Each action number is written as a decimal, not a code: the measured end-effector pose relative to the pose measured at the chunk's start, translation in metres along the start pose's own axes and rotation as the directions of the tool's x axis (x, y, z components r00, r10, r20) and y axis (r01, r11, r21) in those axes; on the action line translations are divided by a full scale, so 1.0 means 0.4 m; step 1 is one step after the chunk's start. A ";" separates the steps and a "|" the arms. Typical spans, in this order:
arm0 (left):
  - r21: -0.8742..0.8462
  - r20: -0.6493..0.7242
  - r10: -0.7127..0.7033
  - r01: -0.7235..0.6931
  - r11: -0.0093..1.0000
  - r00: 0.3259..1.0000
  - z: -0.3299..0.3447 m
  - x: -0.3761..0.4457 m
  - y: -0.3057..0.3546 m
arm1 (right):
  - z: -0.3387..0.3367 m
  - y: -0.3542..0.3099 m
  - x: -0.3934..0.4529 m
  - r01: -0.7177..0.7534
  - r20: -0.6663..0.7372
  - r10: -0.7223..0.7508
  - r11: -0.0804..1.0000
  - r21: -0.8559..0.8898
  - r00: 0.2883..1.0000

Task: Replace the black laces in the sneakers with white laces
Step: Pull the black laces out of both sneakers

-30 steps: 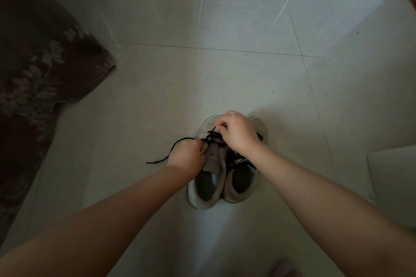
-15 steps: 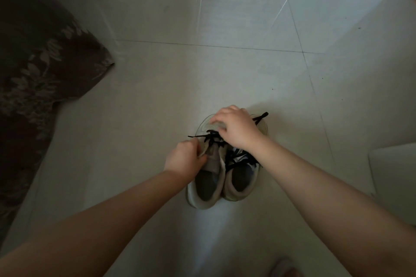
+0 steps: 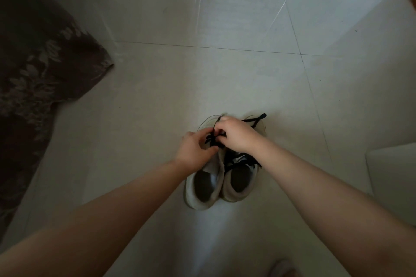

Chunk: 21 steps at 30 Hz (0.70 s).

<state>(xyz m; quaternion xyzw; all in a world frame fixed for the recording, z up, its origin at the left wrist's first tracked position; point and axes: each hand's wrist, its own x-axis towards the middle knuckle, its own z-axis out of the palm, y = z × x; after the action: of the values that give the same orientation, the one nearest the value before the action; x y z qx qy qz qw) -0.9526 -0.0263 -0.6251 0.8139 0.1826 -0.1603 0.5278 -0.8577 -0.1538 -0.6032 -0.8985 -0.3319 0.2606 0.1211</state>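
Black lace [image 3: 213, 139] on left sneaker [image 3: 203, 184] is pinched by both hands, left hand [image 3: 194, 149] and right hand [image 3: 236, 134], directly over toe-end eyelets, toes pointed away.

I see a pale glossy tiled floor [image 3: 225, 78] with thin dark grout lines, a pair of light grey sneakers [image 3: 216, 186] standing side by side on it, a dark brown leaf-patterned fabric [image 3: 40, 69] lying over its left edge

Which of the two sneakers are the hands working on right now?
The left sneaker: both the left hand and right hand pinch its black lace over the front. The right sneaker beside it sits untouched, still laced.
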 end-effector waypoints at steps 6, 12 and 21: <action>0.026 0.035 0.255 -0.256 0.966 0.966 0.011 -0.039 -0.041 | -0.024 0.028 0.008 -0.183 0.045 0.177 0.961 0.209 0.983; 0.195 0.112 0.406 -0.421 0.886 0.907 -0.001 -0.071 -0.024 | -0.025 0.011 0.018 -0.195 0.131 0.176 0.968 0.156 0.976; 0.499 -0.052 0.098 -0.059 0.865 0.994 -0.017 -0.072 -0.024 | -0.045 -0.027 0.003 -0.142 0.112 0.115 0.953 0.269 0.987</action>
<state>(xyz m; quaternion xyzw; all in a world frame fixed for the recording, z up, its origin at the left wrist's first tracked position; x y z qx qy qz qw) -0.9821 -0.0203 -0.6172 0.9344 0.1217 -0.1495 0.2996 -0.8525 -0.1457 -0.5846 -0.8791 -0.2385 0.3539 0.2120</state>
